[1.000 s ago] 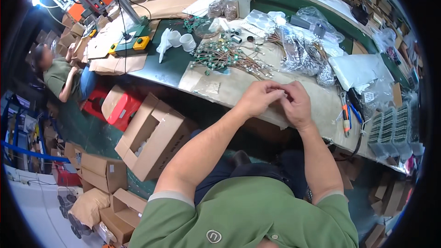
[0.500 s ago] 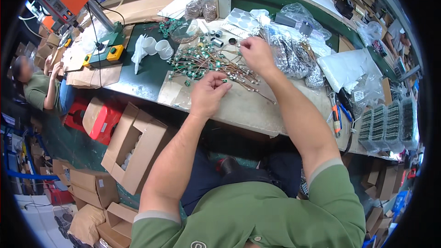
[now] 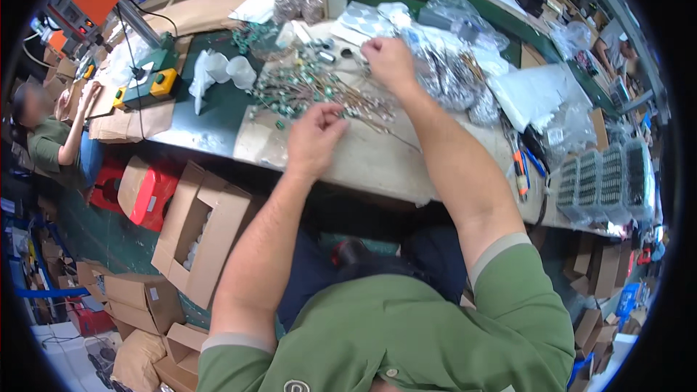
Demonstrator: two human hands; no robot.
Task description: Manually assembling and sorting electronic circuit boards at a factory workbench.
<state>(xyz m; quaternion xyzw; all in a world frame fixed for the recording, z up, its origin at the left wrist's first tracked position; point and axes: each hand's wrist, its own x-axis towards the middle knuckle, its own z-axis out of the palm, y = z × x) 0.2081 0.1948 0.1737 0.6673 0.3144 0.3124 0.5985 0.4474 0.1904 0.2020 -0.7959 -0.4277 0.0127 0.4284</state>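
Observation:
A heap of thin brown wires with small green and silvery ends lies on the cardboard-covered part of the bench. At its near edge is my left hand, thumb and fingers closed in a pinch; what they hold is too blurred to name. Beyond the heap's right end, my right hand has its fingers curled together, and anything between them is hidden. A few wires stretch out from the heap to the right, between my two hands. Just past the heap sit small grey cylinders.
Plastic bags of silvery parts lie right of my right hand. Farther right are a white bag, orange-handled tool and clear trays. White cups stand left. An open carton is below the bench; a person sits far left.
The whole view has shifted a little. My right hand has moved slightly farther away across the bench. My left hand stays by the heap's near edge, still pinched.

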